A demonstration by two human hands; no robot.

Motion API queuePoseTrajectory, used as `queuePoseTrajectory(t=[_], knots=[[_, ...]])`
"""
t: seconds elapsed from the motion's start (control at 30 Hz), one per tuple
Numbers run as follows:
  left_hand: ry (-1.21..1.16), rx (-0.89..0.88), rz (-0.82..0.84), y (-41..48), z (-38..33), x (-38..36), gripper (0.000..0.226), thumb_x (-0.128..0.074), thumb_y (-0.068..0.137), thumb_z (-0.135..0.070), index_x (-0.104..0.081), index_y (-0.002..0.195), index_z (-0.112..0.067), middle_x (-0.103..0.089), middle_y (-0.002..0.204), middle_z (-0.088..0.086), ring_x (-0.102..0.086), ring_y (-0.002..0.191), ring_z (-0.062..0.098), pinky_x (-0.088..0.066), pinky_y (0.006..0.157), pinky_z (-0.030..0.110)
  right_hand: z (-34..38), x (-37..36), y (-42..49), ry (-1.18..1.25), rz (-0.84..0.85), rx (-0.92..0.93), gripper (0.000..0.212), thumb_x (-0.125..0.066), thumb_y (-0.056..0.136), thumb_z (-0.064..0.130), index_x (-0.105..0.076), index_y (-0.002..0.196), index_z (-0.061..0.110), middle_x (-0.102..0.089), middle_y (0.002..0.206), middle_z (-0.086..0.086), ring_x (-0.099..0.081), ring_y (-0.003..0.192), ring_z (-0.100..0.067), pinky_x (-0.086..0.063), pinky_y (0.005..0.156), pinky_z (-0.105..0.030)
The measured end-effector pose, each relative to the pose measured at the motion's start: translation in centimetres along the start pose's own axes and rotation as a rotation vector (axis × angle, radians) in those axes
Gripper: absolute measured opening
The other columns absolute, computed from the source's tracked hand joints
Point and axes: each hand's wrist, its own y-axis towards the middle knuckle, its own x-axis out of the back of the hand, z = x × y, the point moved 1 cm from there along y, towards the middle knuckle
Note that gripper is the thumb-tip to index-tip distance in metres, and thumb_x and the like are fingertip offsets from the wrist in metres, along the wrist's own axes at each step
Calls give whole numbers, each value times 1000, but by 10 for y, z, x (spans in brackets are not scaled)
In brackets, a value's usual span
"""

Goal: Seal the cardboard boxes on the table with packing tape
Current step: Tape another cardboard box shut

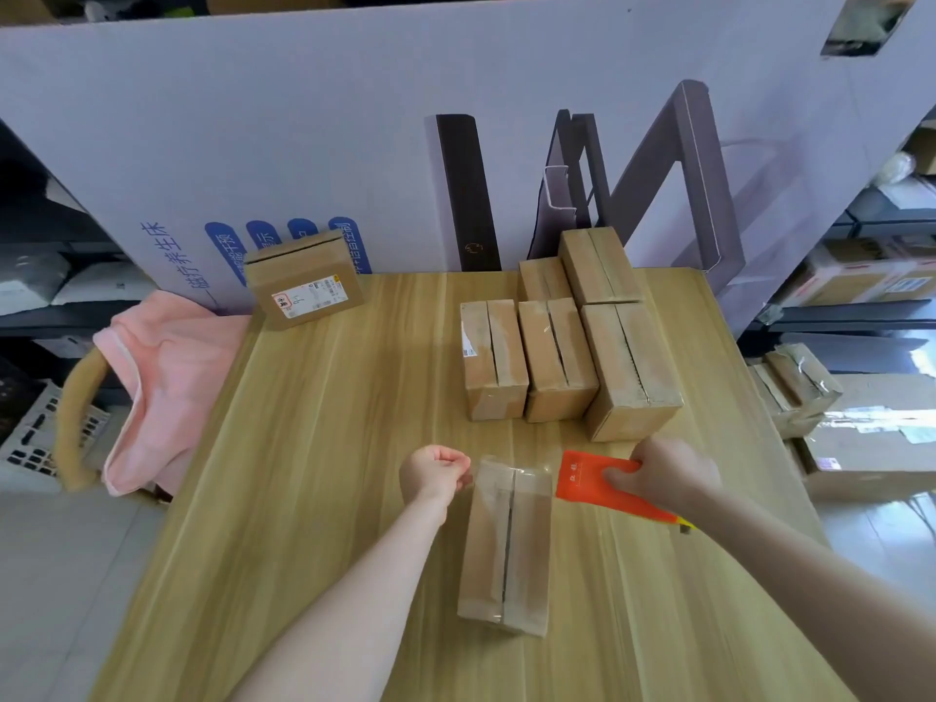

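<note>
Box [506,544] — between left fingers [456,461] and right fingers' [623,481] dispenser [582,481]

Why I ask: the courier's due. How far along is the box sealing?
Done: none clearly. In hand: the near box has clear tape along its seam; the left hand pinches the tape's end, the right hand grips the orange tape dispenser. Left: five grouped boxes show open seams; labelled box unclear.

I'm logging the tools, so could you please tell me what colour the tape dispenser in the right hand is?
The tape dispenser is orange-red; head view.
</note>
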Motion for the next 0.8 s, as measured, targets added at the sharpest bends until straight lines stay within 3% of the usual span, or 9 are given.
queuePoseTrajectory(t=[0.07,0.13,0.2,0.27,0.33,0.43,0.53,0.7,0.8], knots=[[54,-22,-30,1,12,-8,15,-71,83,-13,-69,71,-22,-75,81,-1,-67,62,9,-49,54,20,2,-7,5,14,-14,-20,46,-56,72,62,-62,64,18,-60,59,6,-61,53,-13,-37,41,-19],[170,-16,-22,-1,20,-13,6,-66,89,-26,-72,90,-28,-73,106,-2,-66,81,10,-49,65,22,2,-10,8,21,-34,-30,47,-57,72,63,-61,62,17,-60,58,7,-60,53,-12,-35,42,-18],[298,54,5,-2,26,-14,54,-62,89,-46,-51,136,-21,-56,136,2,-61,109,23,-50,73,27,0,-11,10,10,-39,-26,47,-57,72,64,-62,62,18,-59,57,8,-59,51,-11,-35,42,-18],[295,45,-47,-6,28,-12,82,-57,87,-55,-23,151,-18,-41,149,5,-51,126,28,-50,84,33,0,-12,11,5,-40,-16,47,-56,73,64,-64,64,19,-60,57,7,-58,48,-11,-38,39,-18],[186,-83,-35,-13,29,-16,72,-49,91,-53,-25,150,-20,-43,148,2,-47,130,23,-43,97,33,4,-13,11,-24,-47,5,47,-55,76,63,-66,67,18,-60,59,7,-58,49,-11,-40,41,-19],[225,-150,164,-23,30,-31,63,-45,96,-49,-32,148,-16,-41,149,3,-39,136,20,-34,108,34,16,-10,10,-105,-91,36,45,-53,78,61,-59,63,18,-57,61,7,-54,54,-11,-35,46,-21],[340,-223,143,-22,29,-31,62,-44,97,-46,-35,146,-10,-46,145,7,-42,134,22,-36,107,32,34,-4,7,-206,-146,87,42,-52,78,56,-47,58,20,-50,59,7,-49,55,-14,-29,45,-23],[313,-258,153,-23,32,-28,61,-43,97,-48,-37,144,-9,-51,141,5,-45,131,20,-36,106,31,59,9,0,-385,-187,189,41,-53,84,49,-41,59,20,-40,58,6,-47,61,-19,-23,45,-24],[301,-282,154,-25,32,-28,62,-43,97,-49,-38,144,-9,-51,140,6,-44,132,20,-36,107,31,73,16,-4,-474,-223,287,23,-53,84,36,-49,67,20,-52,65,5,-49,66,-22,-20,46,-24]])
